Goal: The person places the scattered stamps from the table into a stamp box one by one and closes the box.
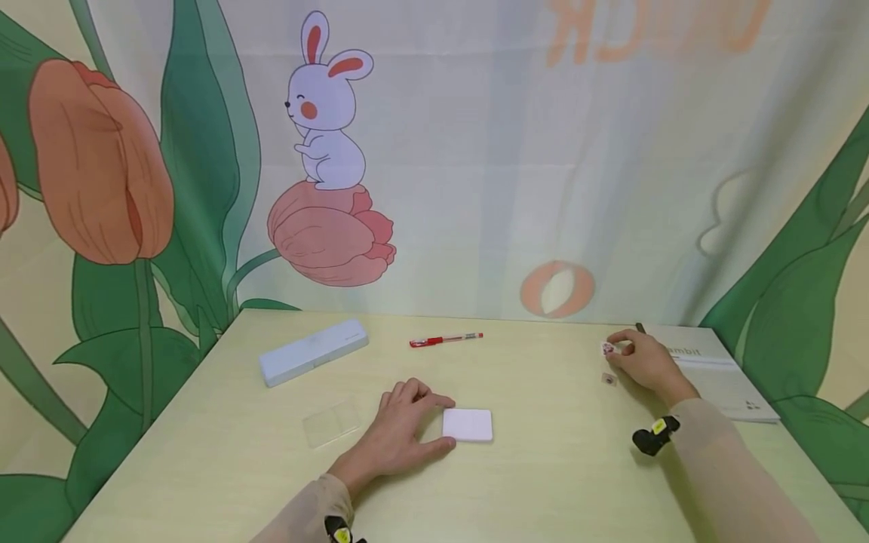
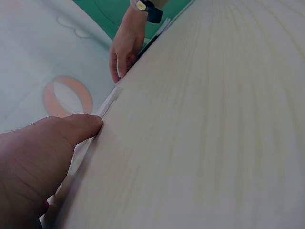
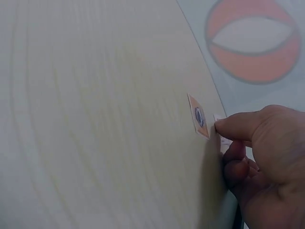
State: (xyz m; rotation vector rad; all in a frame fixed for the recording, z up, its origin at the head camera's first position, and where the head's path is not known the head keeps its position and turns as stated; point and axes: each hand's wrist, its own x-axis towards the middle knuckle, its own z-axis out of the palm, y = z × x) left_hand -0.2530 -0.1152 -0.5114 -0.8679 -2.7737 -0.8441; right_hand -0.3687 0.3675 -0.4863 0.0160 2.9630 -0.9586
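A white rectangular pad (image 1: 467, 425) lies on the table; whether it is a box or a paper stack cannot be told. My left hand (image 1: 403, 426) holds its left end, the index finger at the far corner and the thumb at the near one. At the right, my right hand (image 1: 645, 363) pinches a small white square of paper with a pink print (image 1: 607, 348), like a sticker, by its edge at the table. A second small square with an orange and blue picture (image 3: 199, 117) lies flat just nearer. The right fingertips partly hide the pinched piece.
A pale blue case (image 1: 314, 353) lies at the back left, with a clear plastic piece (image 1: 331, 424) in front. A red pen (image 1: 446, 340) lies back centre. A white book (image 1: 713, 377) lies under the right wrist, a dark stick (image 1: 640, 327) beside it. A printed curtain (image 1: 462, 166) hangs behind.
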